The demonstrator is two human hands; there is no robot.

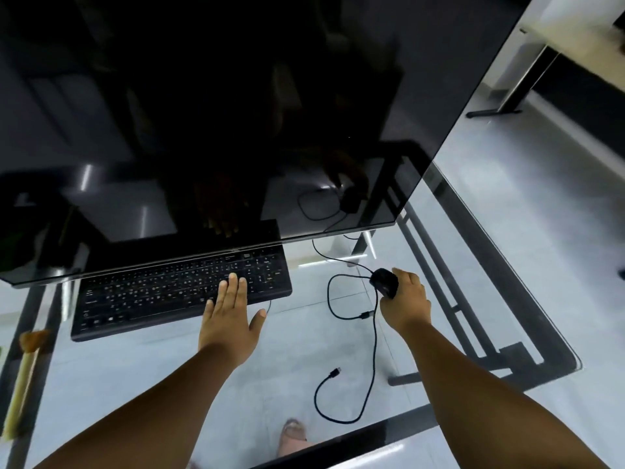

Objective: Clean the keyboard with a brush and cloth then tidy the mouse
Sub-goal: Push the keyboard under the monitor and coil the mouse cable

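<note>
My right hand [404,299] grips the mouse [384,281] near the glass table's [473,265] right edge; my left hand [230,313] lies flat, fingers spread, on the keyboard's [169,292] right end.

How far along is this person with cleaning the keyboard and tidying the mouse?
Likely on the final step. The brush lies set aside at the desk's left edge, so brushing looks finished; no cloth is visible, so wiping can't be confirmed. The right hand grips the mouse, while the left hand rests flat on the keyboard. Still left: the mouse cable sprawls in loose loops across the glass.
</note>
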